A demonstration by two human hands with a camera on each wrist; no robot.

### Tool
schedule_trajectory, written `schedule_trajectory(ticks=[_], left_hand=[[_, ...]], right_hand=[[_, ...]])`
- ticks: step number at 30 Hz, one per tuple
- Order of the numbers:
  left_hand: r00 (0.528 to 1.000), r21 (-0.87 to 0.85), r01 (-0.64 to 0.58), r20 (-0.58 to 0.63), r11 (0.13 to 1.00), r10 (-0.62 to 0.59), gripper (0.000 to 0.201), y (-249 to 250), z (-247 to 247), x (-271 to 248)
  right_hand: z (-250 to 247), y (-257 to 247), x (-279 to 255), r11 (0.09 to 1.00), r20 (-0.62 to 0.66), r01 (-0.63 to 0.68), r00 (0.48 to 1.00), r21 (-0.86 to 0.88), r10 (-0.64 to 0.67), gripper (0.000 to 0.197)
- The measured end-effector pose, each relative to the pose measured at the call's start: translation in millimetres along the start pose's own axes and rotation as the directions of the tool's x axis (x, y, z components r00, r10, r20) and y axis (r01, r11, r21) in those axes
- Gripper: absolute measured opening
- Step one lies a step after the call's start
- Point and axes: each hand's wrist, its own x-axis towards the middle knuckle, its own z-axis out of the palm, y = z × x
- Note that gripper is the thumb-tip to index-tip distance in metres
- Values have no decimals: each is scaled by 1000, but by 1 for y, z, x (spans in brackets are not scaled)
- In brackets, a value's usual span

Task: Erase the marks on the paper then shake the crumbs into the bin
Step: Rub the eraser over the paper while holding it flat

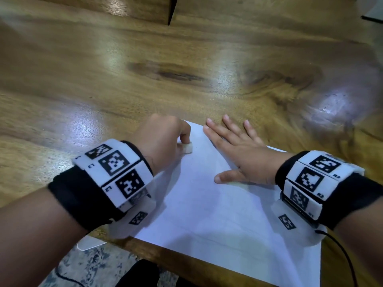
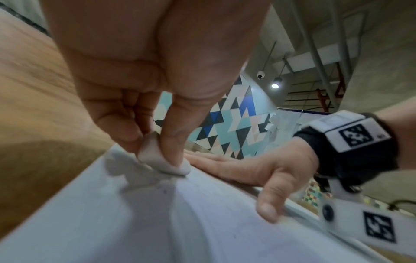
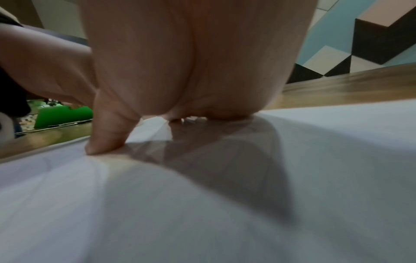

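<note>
While the right hand (image 1: 240,156) lies flat, fingers spread, pinning the paper (image 1: 217,204) on the table (image 1: 124,79), the left hand (image 1: 163,139) pinches the eraser (image 1: 187,147) against its far left corner; the unrubbed sheet stretches back toward the person.

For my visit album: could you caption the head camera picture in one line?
Left hand rubs a white eraser on the paper while the right hand presses it flat.
</note>
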Motion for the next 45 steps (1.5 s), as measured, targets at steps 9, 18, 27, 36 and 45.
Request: schedule_trajectory(ticks=[9,18,27,36,45], left_hand=[[998,-29,46,49,999,-44,9,0,-2,1],[999,-30,-22,37,999,23,12,25,-4,21],[999,-31,-39,24,999,40,12,24,-8,24],[988,26,-85,132,996,81,13,8,-5,5],[954,45,-118,282,992,100,9,-4,-1,-18]], right_hand=[[10,-17,-16,986,-90,6,996,166,9,105],[14,-17,-14,995,-78,-2,997,103,10,108],[14,-17,-15,994,-85,-4,996,111,14,108],[13,-19,-15,992,-97,-13,995,125,25,109],[15,-18,-16,989,-125,-7,992,149,26,108]])
